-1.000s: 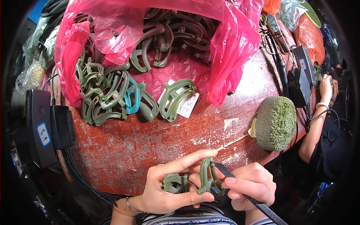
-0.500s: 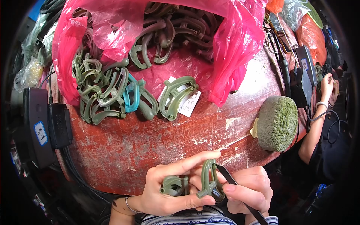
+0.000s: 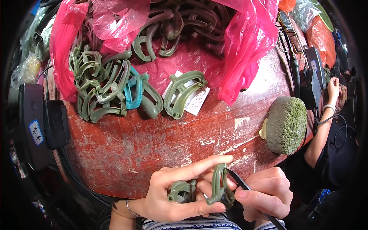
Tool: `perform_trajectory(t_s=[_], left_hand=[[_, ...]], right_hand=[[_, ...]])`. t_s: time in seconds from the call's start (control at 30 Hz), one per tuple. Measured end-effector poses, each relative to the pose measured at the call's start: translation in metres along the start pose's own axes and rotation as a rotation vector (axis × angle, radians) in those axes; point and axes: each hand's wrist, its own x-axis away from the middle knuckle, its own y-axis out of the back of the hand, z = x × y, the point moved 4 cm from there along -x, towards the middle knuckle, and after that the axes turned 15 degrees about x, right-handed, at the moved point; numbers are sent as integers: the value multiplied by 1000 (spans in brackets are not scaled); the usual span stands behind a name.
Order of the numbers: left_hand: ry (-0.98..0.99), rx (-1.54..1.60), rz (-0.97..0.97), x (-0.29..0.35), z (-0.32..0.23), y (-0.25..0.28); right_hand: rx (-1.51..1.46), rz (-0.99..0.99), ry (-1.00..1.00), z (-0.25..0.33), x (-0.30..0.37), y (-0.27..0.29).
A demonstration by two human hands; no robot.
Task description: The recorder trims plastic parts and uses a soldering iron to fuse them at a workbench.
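Near the table's front edge, my left hand (image 3: 157,195) holds a small curved green frame (image 3: 217,184) upright between thumb and fingers. Another green part (image 3: 178,193) rests in that palm; I cannot tell whether it is a separate piece. My right hand (image 3: 268,191) is closed round a slim black tool (image 3: 237,178) with a narrow tip, like a pen-shaped knife or scraper. Its tip touches, or nearly touches, the frame's upper right side. Farther off, a similar green frame (image 3: 184,94) lies over a white paper tag (image 3: 197,101) with handwriting.
A pile of green frames (image 3: 101,84) with one turquoise frame (image 3: 134,90) spills from a pink plastic bag (image 3: 245,50). On the right stand a rough green block (image 3: 286,124) and a dark box (image 3: 309,86). Another person's arm (image 3: 324,126) reaches in beyond them.
Both hands and the held frame appear slightly farther right. The black tool's tip stays by the frame's upper part. The table things have shifted slightly in the picture.
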Motion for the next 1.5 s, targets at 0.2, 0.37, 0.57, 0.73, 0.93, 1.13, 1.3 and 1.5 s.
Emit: perform_trajectory(t_s=[0.2, 0.37, 0.57, 0.73, 0.93, 1.13, 1.3, 1.5], left_hand=[[-7, 21, -3, 0, -1, 0], [-23, -60, 13, -1, -2, -2], [-33, -137, -44, 0, -4, -2], [-56, -199, -48, -2, -5, -4], [-41, -188, 13, 0, -8, -3], [-33, -187, 117, -4, -7, -7], [0, -155, 93, -1, -5, -4], [89, 106, -38, 0, 2, -3]], right_hand=[[35, 47, 47, 1, -5, 1], [62, 83, 105, 2, -10, 5], [64, 107, 158, 3, -15, 4], [118, 120, 199, 7, -21, 7], [159, 217, 290, 13, -28, 8], [175, 290, 339, 16, -35, 17], [238, 312, 552, 7, -33, 9], [-131, 140, 68, -13, -29, 21]])
